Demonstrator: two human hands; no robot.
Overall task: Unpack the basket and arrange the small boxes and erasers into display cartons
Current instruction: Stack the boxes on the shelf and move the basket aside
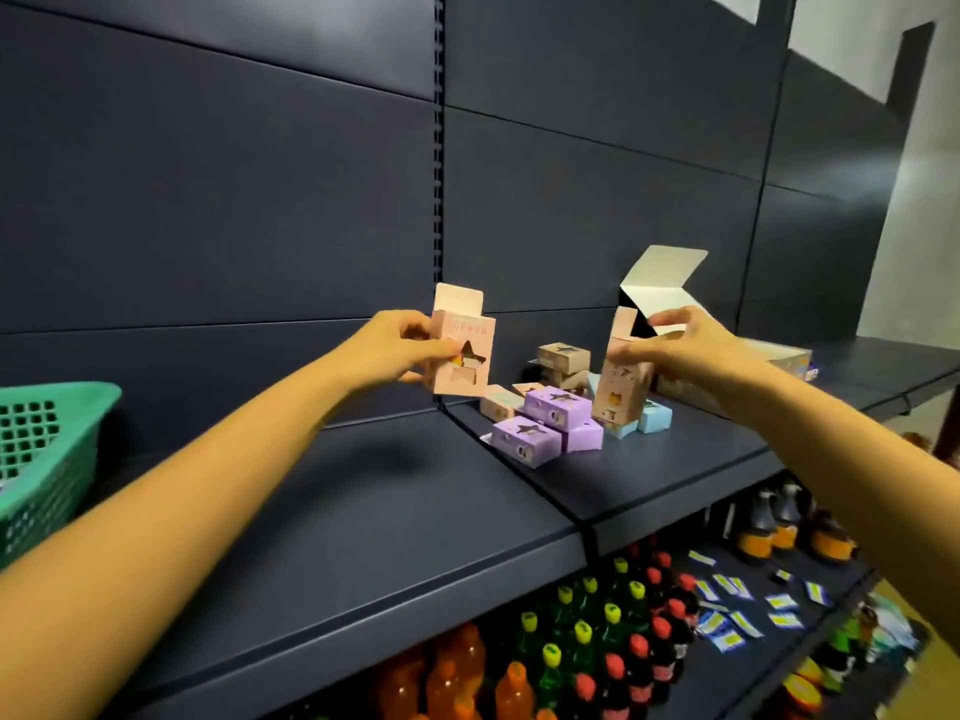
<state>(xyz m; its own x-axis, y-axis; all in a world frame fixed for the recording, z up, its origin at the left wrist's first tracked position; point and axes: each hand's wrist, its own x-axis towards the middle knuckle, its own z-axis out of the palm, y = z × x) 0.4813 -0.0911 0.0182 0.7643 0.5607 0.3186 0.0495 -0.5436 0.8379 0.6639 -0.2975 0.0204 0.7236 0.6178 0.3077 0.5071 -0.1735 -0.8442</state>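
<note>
My left hand (397, 350) grips a pink small box (470, 374) with a star-shaped window and its top flap up, held above the dark shelf (374, 511). My right hand (691, 350) holds a second pink small box (621, 392), also with its flap raised, over a pile of small boxes. That pile has purple boxes (545, 423), brown boxes (563, 361) and light blue ones (653, 418). A display carton (774, 356) with a raised white lid (665, 283) stands behind my right hand. The green basket (47, 459) sits at the far left.
The dark back panel (260, 200) rises behind the shelf. On the lower shelf stand orange, green and red-capped drink bottles (587, 641), small blue-and-white packets (737, 610) and dark bottles (779, 522) at the right.
</note>
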